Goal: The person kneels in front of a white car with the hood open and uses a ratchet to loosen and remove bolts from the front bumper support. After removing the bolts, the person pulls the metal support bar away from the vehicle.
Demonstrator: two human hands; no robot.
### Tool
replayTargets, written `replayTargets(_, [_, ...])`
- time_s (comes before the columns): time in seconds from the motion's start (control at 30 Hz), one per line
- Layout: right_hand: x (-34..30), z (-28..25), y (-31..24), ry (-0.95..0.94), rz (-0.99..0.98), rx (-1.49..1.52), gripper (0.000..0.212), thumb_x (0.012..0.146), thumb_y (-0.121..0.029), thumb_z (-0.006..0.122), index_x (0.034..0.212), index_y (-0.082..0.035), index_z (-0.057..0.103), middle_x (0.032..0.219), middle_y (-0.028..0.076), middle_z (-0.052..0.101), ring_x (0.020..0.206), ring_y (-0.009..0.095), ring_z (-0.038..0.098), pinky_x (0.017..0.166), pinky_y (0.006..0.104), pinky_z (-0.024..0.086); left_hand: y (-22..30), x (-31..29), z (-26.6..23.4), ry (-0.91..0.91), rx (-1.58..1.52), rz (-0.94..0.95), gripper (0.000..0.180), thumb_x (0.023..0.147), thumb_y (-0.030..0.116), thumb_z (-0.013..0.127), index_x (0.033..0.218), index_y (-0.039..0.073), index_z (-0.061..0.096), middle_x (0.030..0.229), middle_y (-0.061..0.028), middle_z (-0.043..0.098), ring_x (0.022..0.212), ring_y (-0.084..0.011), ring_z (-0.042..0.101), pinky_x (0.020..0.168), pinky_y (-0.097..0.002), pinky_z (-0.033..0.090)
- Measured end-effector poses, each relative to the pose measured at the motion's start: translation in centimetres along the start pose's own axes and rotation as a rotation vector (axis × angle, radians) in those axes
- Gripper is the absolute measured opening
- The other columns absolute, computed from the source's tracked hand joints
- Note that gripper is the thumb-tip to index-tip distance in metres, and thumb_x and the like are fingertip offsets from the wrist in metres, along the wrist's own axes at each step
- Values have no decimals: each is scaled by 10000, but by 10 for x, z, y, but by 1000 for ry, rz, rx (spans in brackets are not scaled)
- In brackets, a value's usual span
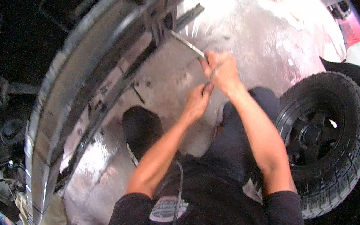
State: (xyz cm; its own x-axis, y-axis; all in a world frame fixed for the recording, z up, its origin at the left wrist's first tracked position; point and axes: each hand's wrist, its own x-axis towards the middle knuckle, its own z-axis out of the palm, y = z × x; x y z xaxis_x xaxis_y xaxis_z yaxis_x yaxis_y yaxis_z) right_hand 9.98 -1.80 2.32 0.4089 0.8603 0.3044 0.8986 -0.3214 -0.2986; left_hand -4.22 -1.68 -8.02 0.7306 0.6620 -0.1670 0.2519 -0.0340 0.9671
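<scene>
My left hand [196, 102] is curled just beside the right; I cannot tell what, if anything, it grips. My right hand [224, 72] encircles the near end of the metal bar [188, 45], presumably for leverage; the far end reaches the right edge of the curved beam [79, 66].

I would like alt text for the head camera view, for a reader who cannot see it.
A person's right hand grips a slim silver metal bar that points toward a long, curved grey metal beam; the left hand is close by, its hold unclear. On the right is a black wheel with a chunky-treaded tyre, and the stained grey floor shows between.
</scene>
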Motion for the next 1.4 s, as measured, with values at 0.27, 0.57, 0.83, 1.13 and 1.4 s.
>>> replayTargets(0.27, [-9, 3, 3, -23, 34, 106, 295, 893, -250, 684, 724, -16, 624, 658, 218, 623, 654, 416, 656, 589, 489, 503, -26, 29, -9, -162, -119, -1, 529, 1031, 474, 525, 875, -27, 593, 684, -78, 544, 669, -193, 504, 646, -401, 427])
replayTargets(0.57, [-84, -31, -33, 64, 373, 486, 229, 915, -218, 635, 895, 3, 697, 707, 214, 664, 682, 347, 706, 592, 426, 513, 27, -52, -22, -166, -126, 110, 557, 967, 230, 659, 1442, 47, 432, 1126, -139, 637, 1018, -242, 600, 902, -387, 475])
replayTargets(0.83, [-139, 3, -94, -119, 736, 1210, 278, 857, -104, 647, 1081, 54, 692, 964, 131, 711, 878, 171, 667, 736, 322, 547, 7, -110, -65, -47, -276, -1, 526, 1072, 450, 412, 1295, -10, 534, 1271, -149, 600, 1189, -237, 563, 1018, -394, 444])
replayTargets(1.13, [-92, -74, -137, -24, -140, 325, 235, 860, -108, 665, 1062, 9, 679, 933, 176, 604, 846, 359, 625, 699, 415, 526, 23, -127, -86, 253, -596, 39, 339, 1015, 286, 513, 818, 16, 573, 729, -32, 533, 686, -123, 507, 626, -269, 377])
replayTargets(1.4, [61, -161, -241, 575, -890, 231, 390, 787, -334, 772, 1045, -65, 658, 1033, 136, 581, 1032, 320, 564, 993, 480, 421, 23, -141, -128, 139, -593, -28, 331, 945, 296, 541, 762, 23, 577, 617, -62, 539, 531, -166, 515, 515, -308, 403])
